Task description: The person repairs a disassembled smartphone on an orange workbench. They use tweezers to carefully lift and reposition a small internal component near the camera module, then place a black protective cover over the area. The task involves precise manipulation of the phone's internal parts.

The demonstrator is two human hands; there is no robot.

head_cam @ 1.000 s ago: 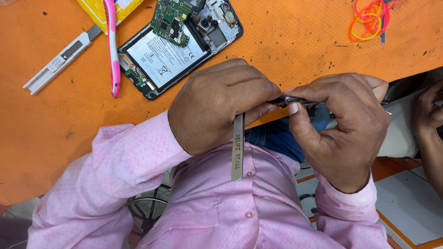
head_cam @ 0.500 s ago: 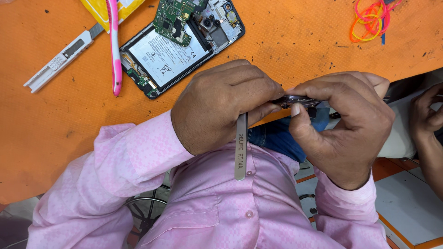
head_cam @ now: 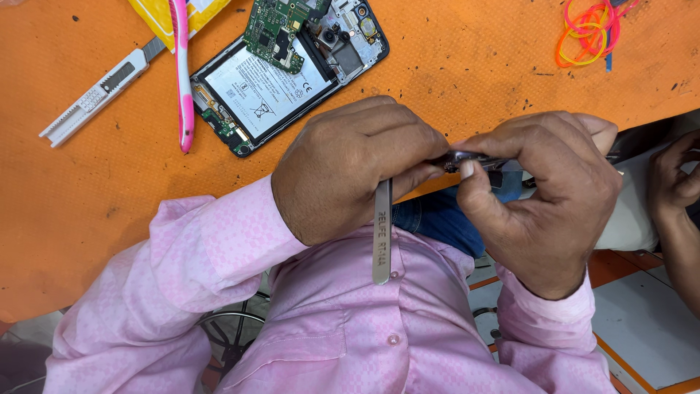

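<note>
A: State the position of both hands.

B: The left hand (head_cam: 350, 171) sits at centre frame, fingers curled shut around the metal tweezers (head_cam: 381, 233). The blunt rear end of the tweezers hangs down over the pink shirt (head_cam: 350, 328); the tips are hidden inside the fist. The right hand (head_cam: 543, 193) is right of centre, its thumb and fingers pinched together on a small dark part (head_cam: 467, 160). Both hands meet at that part, at the near edge of the orange mat (head_cam: 474, 66).

A: Can the part be identified?

B: No. Only a thin dark strip shows between the fingers; the rest is covered.

A: List the items on the mat.

B: Upper centre: an opened phone (head_cam: 281, 80), back cover off, white battery exposed. A green circuit board (head_cam: 277, 29) lies tilted across its top end. Upper left: a pink-handled toothbrush (head_cam: 182, 80) resting just beside the phone, a yellow packet (head_cam: 164, 14) under its upper end, and a white utility knife (head_cam: 91, 98) further left. Upper right corner: coloured rubber bands (head_cam: 587, 33).

A: Anything at the frame's right edge?

B: Another person's hand (head_cam: 674, 182), apart from the work.
</note>
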